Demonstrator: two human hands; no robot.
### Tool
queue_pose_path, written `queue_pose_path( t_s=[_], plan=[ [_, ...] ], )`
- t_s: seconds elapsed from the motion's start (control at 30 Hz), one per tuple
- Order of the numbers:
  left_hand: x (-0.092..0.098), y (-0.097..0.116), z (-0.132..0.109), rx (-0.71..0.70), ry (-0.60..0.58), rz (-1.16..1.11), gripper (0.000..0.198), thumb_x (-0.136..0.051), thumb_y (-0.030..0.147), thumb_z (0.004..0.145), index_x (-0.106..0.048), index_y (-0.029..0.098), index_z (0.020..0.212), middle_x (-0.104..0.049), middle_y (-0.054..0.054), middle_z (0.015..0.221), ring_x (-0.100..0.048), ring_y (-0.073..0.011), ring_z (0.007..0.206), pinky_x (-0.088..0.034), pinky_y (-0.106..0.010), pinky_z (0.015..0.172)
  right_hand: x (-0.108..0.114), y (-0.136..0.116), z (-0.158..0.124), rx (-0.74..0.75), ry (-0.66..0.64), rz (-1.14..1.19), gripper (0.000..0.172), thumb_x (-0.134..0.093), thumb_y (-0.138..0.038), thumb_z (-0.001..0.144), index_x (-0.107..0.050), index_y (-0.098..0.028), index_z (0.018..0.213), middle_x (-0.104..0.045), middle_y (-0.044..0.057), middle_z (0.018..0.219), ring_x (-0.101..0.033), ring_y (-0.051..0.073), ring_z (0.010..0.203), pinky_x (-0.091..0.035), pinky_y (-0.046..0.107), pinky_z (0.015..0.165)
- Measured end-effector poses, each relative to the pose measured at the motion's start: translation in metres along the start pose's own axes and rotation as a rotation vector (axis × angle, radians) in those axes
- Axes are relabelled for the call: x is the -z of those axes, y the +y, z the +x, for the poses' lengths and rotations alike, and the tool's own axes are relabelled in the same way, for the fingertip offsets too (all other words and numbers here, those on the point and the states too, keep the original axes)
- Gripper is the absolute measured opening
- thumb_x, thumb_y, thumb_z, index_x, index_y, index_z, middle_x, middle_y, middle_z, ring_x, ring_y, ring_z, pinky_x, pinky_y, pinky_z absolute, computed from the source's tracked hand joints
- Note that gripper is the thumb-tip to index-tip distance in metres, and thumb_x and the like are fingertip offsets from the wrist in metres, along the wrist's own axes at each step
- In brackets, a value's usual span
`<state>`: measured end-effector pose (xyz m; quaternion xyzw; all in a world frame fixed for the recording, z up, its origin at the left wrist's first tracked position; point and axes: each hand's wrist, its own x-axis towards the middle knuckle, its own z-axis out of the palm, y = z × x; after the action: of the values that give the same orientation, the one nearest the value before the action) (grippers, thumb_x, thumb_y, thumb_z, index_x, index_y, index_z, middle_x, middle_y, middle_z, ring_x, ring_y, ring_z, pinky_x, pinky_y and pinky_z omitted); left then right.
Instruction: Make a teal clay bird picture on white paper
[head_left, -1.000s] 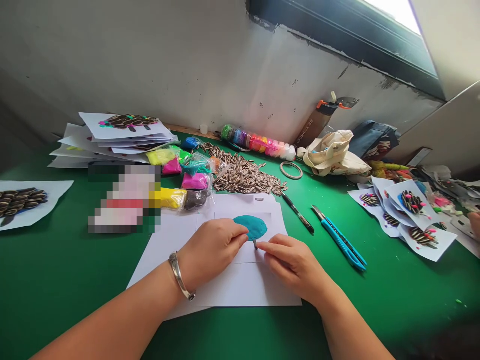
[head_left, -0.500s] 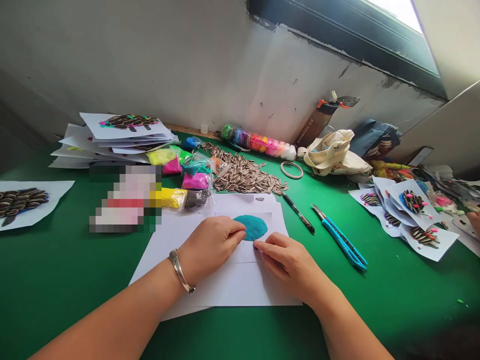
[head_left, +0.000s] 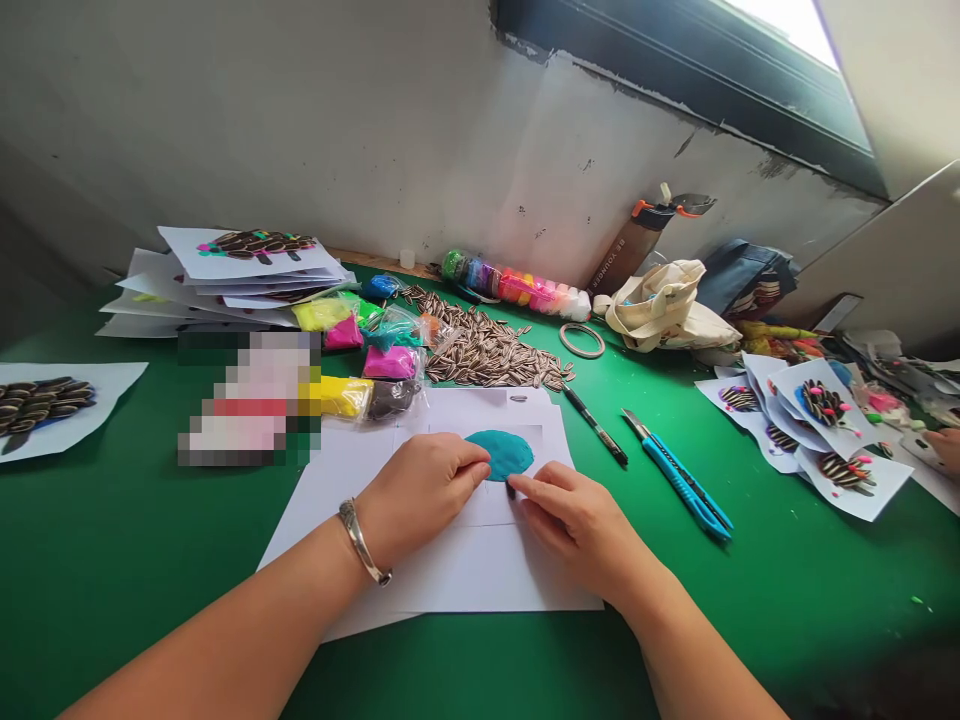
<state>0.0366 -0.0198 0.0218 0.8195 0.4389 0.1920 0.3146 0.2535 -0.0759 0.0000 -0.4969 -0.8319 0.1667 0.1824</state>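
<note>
A flat teal clay disc (head_left: 499, 454) lies on a white paper sheet (head_left: 465, 580), over a pale printed outline. My left hand (head_left: 420, 500), with a silver bangle (head_left: 361, 543) on the wrist, rests its fingertips on the disc's left edge. My right hand (head_left: 574, 525) sits at the disc's lower edge, its thumb and forefinger pinching a small dark sunflower seed (head_left: 511, 489). Most of that seed is hidden by my fingers.
Behind the paper lie a heap of striped sunflower seeds (head_left: 487, 350) and bags of coloured clay (head_left: 390, 362). To the right are a pen (head_left: 596, 427) and a blue craft knife (head_left: 682, 485). Seed-decorated cards (head_left: 825, 420) lie beside another person's hand (head_left: 945, 450).
My right fingers have shifted slightly, and the seed's dark tip now shows at the disc's lower edge. My left hand stays on the disc.
</note>
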Motion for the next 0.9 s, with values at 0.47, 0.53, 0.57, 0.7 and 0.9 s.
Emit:
queue_pose_path(
  t_s=[0.47, 0.53, 0.57, 0.7, 0.9],
  plan=[
    [-0.001, -0.002, 0.000, 0.016, -0.003, -0.003, 0.023, -0.051, 0.023, 0.090, -0.074, 0.020, 0.093, -0.072, -0.002, 0.083, -0.063, -0.0156, 0.076, -0.042, -0.025, 0.068, 0.001, 0.001, -0.001, -0.012, 0.018, 0.009, 0.029, -0.046, -0.019, 0.094, -0.065, -0.022, 0.115, -0.059, 0.005, 0.082, -0.053, 0.015, 0.071, -0.041, 0.025, 0.062],
    [-0.001, -0.002, 0.000, 0.014, -0.006, -0.005, 0.024, -0.051, 0.022, 0.090, -0.074, 0.020, 0.093, -0.072, -0.002, 0.083, -0.063, -0.0156, 0.076, -0.042, -0.025, 0.068, 0.003, -0.002, -0.001, -0.039, 0.028, 0.029, 0.026, -0.046, -0.021, 0.094, -0.067, -0.022, 0.109, -0.058, 0.004, 0.080, -0.053, 0.015, 0.070, -0.041, 0.025, 0.062],
    [-0.001, -0.002, 0.000, 0.012, -0.002, -0.005, 0.024, -0.051, 0.023, 0.090, -0.074, 0.020, 0.092, -0.072, -0.001, 0.082, -0.063, -0.0156, 0.076, -0.042, -0.025, 0.068, 0.004, -0.003, -0.001, -0.047, 0.022, 0.021, 0.024, -0.046, -0.021, 0.094, -0.068, -0.021, 0.103, -0.057, 0.004, 0.079, -0.052, 0.014, 0.069, -0.041, 0.025, 0.062],
    [-0.001, -0.001, 0.000, 0.011, -0.006, 0.006, 0.023, -0.051, 0.022, 0.090, -0.074, 0.020, 0.092, -0.072, -0.001, 0.081, -0.062, -0.0156, 0.075, -0.041, -0.026, 0.067, 0.006, -0.007, 0.000, -0.040, -0.038, -0.017, 0.022, -0.047, -0.022, 0.093, -0.068, -0.021, 0.091, -0.055, 0.003, 0.075, -0.051, 0.014, 0.069, -0.039, 0.026, 0.064],
    [-0.002, -0.002, 0.000, 0.013, -0.023, 0.021, 0.024, -0.050, 0.022, 0.090, -0.074, 0.021, 0.092, -0.071, -0.002, 0.081, -0.062, -0.0156, 0.074, -0.041, -0.026, 0.067, 0.010, -0.006, 0.000, -0.054, -0.058, 0.041, 0.023, -0.048, -0.022, 0.093, -0.068, -0.023, 0.105, -0.055, 0.002, 0.077, -0.050, 0.014, 0.069, -0.039, 0.026, 0.063]
  ],
)
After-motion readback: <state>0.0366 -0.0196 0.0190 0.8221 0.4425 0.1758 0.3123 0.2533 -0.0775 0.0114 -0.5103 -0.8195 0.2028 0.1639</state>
